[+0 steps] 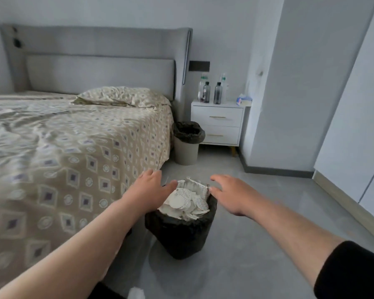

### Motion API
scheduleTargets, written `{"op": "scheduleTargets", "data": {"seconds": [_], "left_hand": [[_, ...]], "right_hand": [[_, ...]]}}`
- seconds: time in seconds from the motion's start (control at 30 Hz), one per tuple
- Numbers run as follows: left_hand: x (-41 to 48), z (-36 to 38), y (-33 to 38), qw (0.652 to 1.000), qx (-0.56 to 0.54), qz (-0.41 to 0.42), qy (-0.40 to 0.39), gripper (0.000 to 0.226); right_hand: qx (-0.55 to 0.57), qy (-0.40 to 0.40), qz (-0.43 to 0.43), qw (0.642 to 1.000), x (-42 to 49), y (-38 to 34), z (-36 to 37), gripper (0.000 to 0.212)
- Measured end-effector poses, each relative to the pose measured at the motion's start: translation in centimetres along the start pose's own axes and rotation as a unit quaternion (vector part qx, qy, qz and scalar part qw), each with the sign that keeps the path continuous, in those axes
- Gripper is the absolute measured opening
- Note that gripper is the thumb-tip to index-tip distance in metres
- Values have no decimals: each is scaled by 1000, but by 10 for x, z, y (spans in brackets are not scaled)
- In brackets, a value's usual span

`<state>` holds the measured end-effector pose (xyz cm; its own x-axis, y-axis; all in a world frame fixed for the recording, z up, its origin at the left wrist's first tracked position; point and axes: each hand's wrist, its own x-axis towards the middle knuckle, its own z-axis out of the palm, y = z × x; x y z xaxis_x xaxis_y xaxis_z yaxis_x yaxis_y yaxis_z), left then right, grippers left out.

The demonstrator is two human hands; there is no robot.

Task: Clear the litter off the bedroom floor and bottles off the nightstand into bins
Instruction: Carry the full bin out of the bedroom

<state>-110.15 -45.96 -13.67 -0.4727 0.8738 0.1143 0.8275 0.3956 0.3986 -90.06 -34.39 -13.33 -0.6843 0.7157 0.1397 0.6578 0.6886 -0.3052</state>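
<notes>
Nearest the camera, a scrap of white litter (136, 292) lies on the grey floor (257, 244) at the bottom edge of the view, between the two forearms. Just beyond it stands a black-lined bin (179, 234), heaped to the rim with crumpled printed paper and white discs (185, 201); it tilts slightly to the right. Both hands reach out over it with fingers spread and straight, holding nothing: the left hand (151, 186) hovers at the bin's left rim, close to the bed's edge, and the right hand (229, 193) at its right rim, fingertips about touching the paper.

Left of the bin, the bed (73, 147) with its patterned cover hems the floor in; to the right, open grey floor runs to the wardrobe doors (354, 126) and a skirting-edged wall corner. Farther ahead a beige bin (187, 145) with a black liner stands in the gap between the bed's corner and the white nightstand (218, 124), narrowing the way there.

On the nightstand, bottles stand upright in a cluster: two dark ones (212, 92) in front, clear ones behind, with a tissue pack (244, 99) to their right.
</notes>
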Motion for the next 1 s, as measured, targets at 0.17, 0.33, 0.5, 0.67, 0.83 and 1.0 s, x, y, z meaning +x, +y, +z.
{"op": "scheduleTargets", "data": {"seconds": [0.17, 0.33, 0.5, 0.67, 0.83, 1.0], "left_hand": [[-39, -52, 26, 997, 31, 57, 34, 74], [-42, -93, 25, 993, 90, 73, 16, 76], [-12, -85, 14, 985, 155, 47, -59, 76], [50, -31, -6, 981, 145, -17, -126, 71], [134, 49, -40, 968, 77, -99, -217, 59], [224, 99, -98, 922, -6, -230, -313, 30]], "right_hand": [[-15, 36, -1, 999, -44, -9, -53, 46], [-26, 36, 25, 999, -65, 4, -77, 41], [-19, 4, 80, 997, -62, 26, -72, 31], [7, -24, 137, 990, -28, 67, -35, 24], [136, -75, 227, 962, 47, 128, 31, 11], [199, -143, 257, 935, 184, 151, 72, 7]]}}
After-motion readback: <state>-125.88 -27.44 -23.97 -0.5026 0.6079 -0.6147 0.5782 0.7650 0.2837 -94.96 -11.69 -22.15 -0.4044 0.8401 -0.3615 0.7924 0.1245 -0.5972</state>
